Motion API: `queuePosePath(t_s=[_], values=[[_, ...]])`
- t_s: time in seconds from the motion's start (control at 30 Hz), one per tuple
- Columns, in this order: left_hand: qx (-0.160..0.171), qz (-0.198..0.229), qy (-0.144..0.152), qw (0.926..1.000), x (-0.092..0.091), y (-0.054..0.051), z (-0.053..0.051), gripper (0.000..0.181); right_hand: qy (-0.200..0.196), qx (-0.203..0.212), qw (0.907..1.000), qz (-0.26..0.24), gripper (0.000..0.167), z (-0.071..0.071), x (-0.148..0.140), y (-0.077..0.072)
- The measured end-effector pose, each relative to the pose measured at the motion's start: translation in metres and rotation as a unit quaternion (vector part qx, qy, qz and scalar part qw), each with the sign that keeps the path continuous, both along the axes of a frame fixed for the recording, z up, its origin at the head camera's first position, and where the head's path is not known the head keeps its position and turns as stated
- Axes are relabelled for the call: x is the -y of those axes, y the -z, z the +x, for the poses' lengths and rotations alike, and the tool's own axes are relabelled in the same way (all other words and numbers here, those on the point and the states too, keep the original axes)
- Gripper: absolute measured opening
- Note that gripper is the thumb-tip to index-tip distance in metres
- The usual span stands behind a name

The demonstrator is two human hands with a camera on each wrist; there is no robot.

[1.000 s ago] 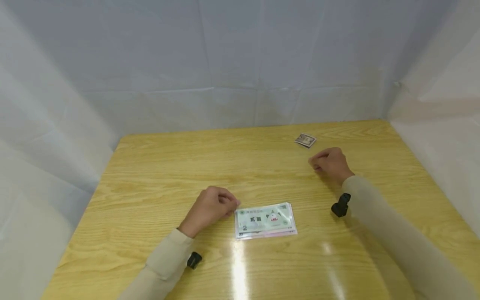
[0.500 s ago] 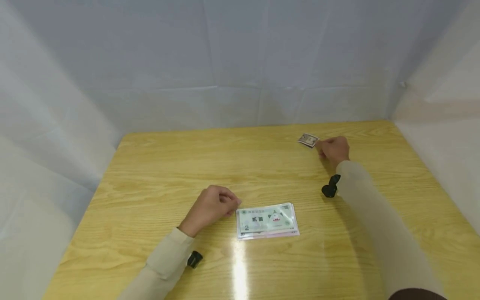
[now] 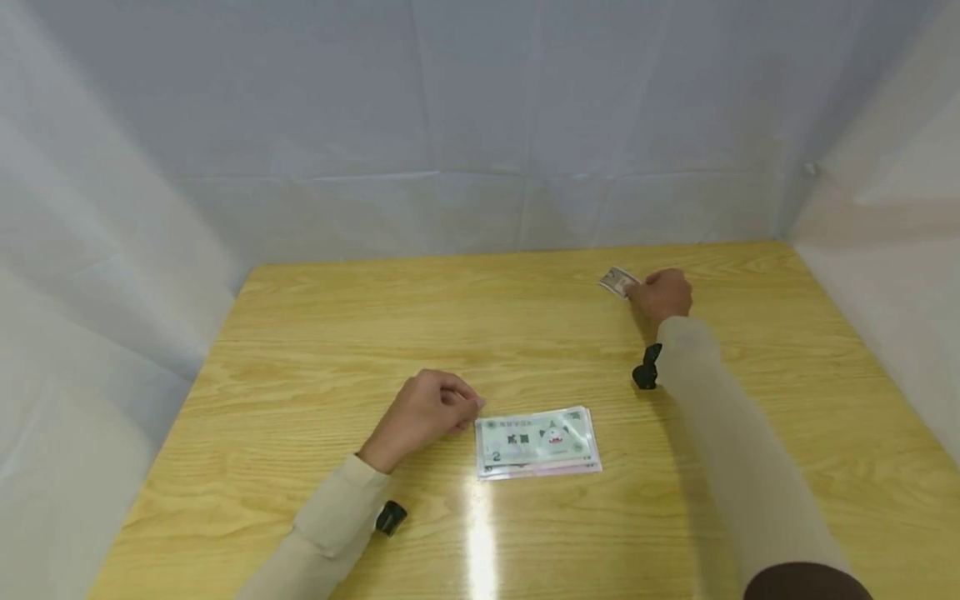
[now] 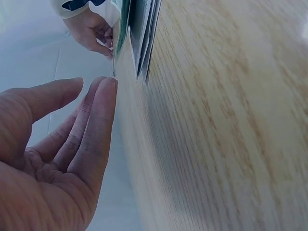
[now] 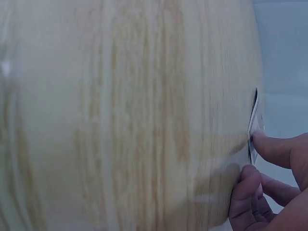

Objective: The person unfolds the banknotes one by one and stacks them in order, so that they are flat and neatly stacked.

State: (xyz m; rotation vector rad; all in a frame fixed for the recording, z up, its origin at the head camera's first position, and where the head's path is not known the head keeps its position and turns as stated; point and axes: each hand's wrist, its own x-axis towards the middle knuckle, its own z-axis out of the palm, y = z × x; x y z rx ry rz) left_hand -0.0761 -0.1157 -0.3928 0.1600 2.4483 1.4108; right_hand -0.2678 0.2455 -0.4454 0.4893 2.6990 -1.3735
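Note:
Near the far edge of the wooden table, a small brown-printed folded banknote [image 3: 617, 281] lies at the right in the head view. My right hand [image 3: 663, 293] pinches its near right edge; in the right wrist view the thumb [image 5: 275, 150] lies on the banknote, with curled fingers below. A stack of banknotes [image 3: 536, 442], a green one on top, lies flat at the front centre. Beside its left upper corner is my left hand [image 3: 423, 412]. In the left wrist view a gap shows between its thumb [image 4: 53, 96] and fingers, which hold nothing.
The wooden table [image 3: 315, 325] is bordered by a pale hanging sheet [image 3: 375, 125] at the back and on both sides. A bright reflection crosses the table below the stack.
My right hand has moved forward and slightly left to the small folded banknote and taken its edge. My left hand and the stack stay where they were.

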Motion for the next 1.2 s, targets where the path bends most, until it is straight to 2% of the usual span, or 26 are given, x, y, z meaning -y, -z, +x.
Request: queuePosePath(t_s=[0.43, 0.77, 1.03, 1.2], values=[[-0.002, -0.005, 0.003, 1.0000, -0.002, 0.001, -0.002, 0.011, -0.052, -0.016, 0.9967, 0.061, 0.033, 0.013, 0.014, -0.021], [-0.006, -0.004, 0.008, 0.9999, 0.000, 0.002, -0.003, 0.013, -0.126, 0.008, 0.9876, 0.093, 0.036, 0.010, 0.015, -0.025], [-0.008, -0.005, 0.010, 0.9999, -0.001, 0.001, -0.004, 0.013, -0.172, 0.008, 0.9815, 0.083, 0.038, 0.016, 0.023, -0.032], [-0.005, -0.008, 0.006, 0.9999, -0.001, 0.000, -0.005, 0.013, -0.189, 0.002, 0.9796, 0.068, 0.041, 0.019, 0.026, -0.030]])
